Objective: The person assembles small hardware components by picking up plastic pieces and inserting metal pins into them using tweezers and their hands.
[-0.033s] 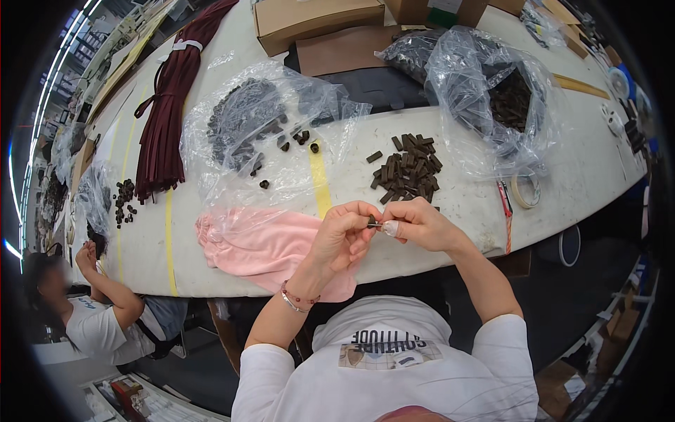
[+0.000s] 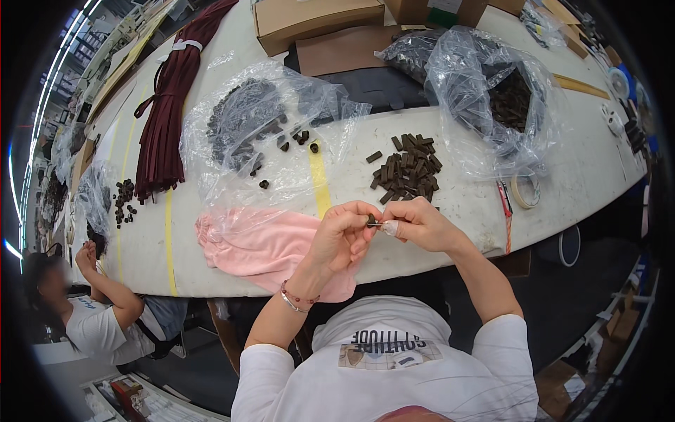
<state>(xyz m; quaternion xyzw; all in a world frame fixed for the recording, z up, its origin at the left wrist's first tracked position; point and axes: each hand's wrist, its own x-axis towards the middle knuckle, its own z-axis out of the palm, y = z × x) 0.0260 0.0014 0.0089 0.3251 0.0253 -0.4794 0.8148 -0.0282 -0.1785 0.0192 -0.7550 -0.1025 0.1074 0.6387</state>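
In front of my chest, above the table's near edge, my left hand (image 2: 345, 228) pinches a small dark brown piece (image 2: 371, 221) between thumb and fingertips. Against it comes my right hand (image 2: 420, 224), its thumb and finger closed on a thin, shiny sliver whose kind I cannot make out. White wrapping (image 2: 390, 228) covers the tip of the right thumb. Just beyond the hands lies a heap of short dark brown strips (image 2: 408, 169). A pink cloth (image 2: 260, 246) is spread beside and partly under my left forearm.
Clear plastic bags hold black beads (image 2: 249, 116) and brown strips (image 2: 512, 105). Maroon cords (image 2: 163, 133) lie bundled at left. A tape roll (image 2: 526, 190) and red-handled tool (image 2: 504, 199) sit at right. A cardboard box (image 2: 316, 22) stands behind. Another person (image 2: 105, 309) works at far left.
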